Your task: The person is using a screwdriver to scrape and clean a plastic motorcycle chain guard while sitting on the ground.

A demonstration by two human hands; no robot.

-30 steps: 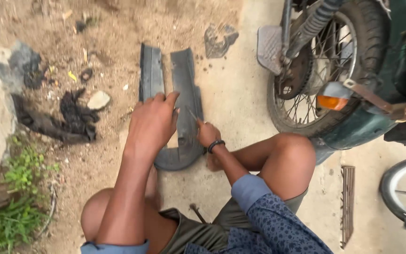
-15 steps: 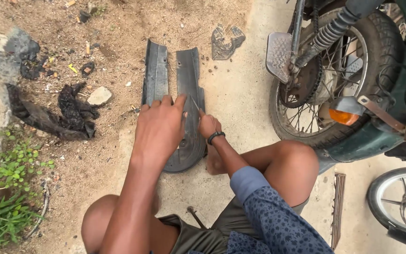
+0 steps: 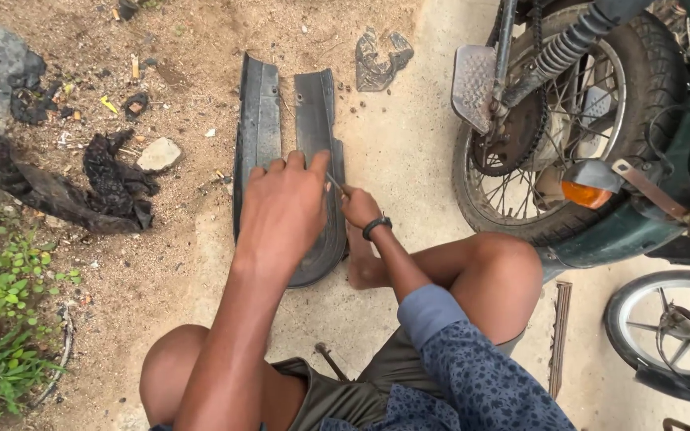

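A black U-shaped strip of cut rubber tyre [image 3: 259, 120] lies flat on the concrete in front of me. My left hand [image 3: 281, 211] presses down on its middle, fingers spread over the rubber. My right hand [image 3: 358, 207], with a dark band on the wrist, is closed around a thin metal tool [image 3: 335, 183] whose tip meets the right arm of the strip beside my left fingertips. I am squatting, with both bare knees at the bottom of the view.
A motorcycle's rear wheel [image 3: 640, 96] with chain and footrest [image 3: 473, 88] stands at the right; a second wheel [image 3: 672, 335] is at the lower right. Torn black scraps [image 3: 113, 183], a stone [image 3: 159, 153] and a rubber piece [image 3: 378, 60] lie on the ground. Weeds [image 3: 1, 319] grow at the left.
The view has shifted a little. My left hand has slid slightly up the rubber strip, and my right hand with the tool stays beside it.
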